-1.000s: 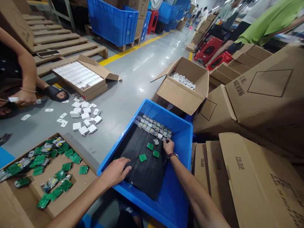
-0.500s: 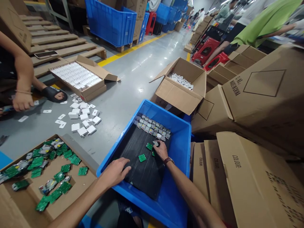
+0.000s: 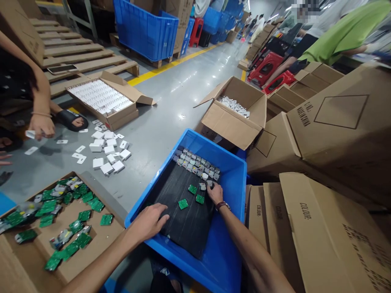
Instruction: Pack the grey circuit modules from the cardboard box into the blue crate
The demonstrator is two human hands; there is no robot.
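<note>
Where your right hand (image 3: 215, 193) was over the loose boards half a second ago, it has now shifted right, back towards the end of the rows (image 3: 193, 162). Its fingertips appear to grasp a grey board (image 3: 209, 183), just off the near edge of those rows; how firmly, you cannot tell from this view, since the fingers cover part of it. Just to its left lies a second grey board (image 3: 202, 186), with no finger on it now that you have moved off.

For your work, that looks like a fresh row beginning below the packed ones, though neither piece seems fully lined up yet. Three green boards (image 3: 183, 204) lie loose, nearer to you on the black mat (image 3: 183, 232) inside the tub (image 3: 234, 183); their places have hardly altered, and the nearest one to your wrist shows fully again.

Your left hand (image 3: 152, 219) has not moved noticeably: it hangs over the mat's left side, fingers loosely curled and grasping nothing you can see. Whether it touches the mat is unclear. More boards remain heaped in the carton tray (image 3: 97, 240) on your left, untouched by either hand.
</note>
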